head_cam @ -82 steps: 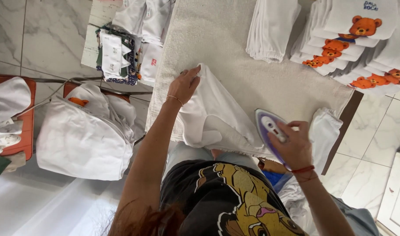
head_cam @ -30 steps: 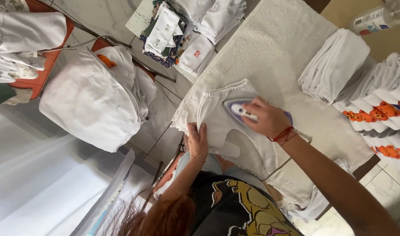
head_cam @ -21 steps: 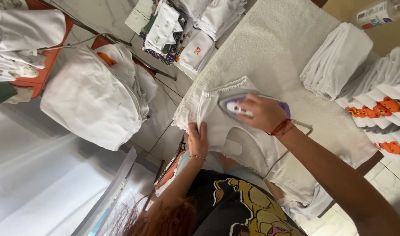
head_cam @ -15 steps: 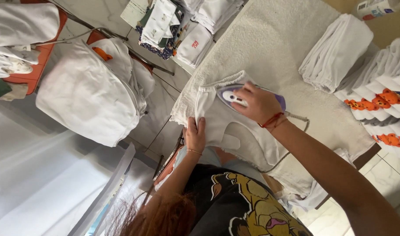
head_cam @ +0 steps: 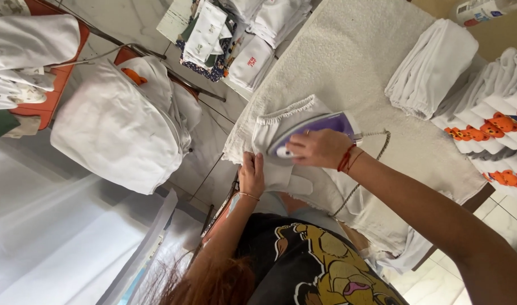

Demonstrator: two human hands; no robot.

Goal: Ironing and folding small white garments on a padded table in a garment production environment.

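A counter (head_cam: pixel 382 62) padded with a cream towel-like cover runs across the upper middle of the view, above a pale marble-tiled floor. On the cover, close to its near edge, lies a small white garment (head_cam: pixel 286 121) with a gathered elastic hem. The right hand (head_cam: pixel 320 148) is closed around the handle of a purple and white iron (head_cam: pixel 312 131), which sits flat on the garment; its braided cord (head_cam: pixel 377 149) loops off to the right over the cover. The left hand (head_cam: pixel 251 175) lies with fingers extended, pressing the near edge of the same garment flat against the counter, just beside the iron's tip. It grips nothing. A thin bracelet circles the left wrist and a red thread the right.

Farther right on the counter sits a stack of folded white cloth (head_cam: pixel 430 70), and beyond it rows of folded white pieces with orange bear prints (head_cam: pixel 484 127). To the left, a full white bag (head_cam: pixel 114 133) rests on a red chair (head_cam: pixel 49 104), with more folded clothing (head_cam: pixel 236 34) piled near the top
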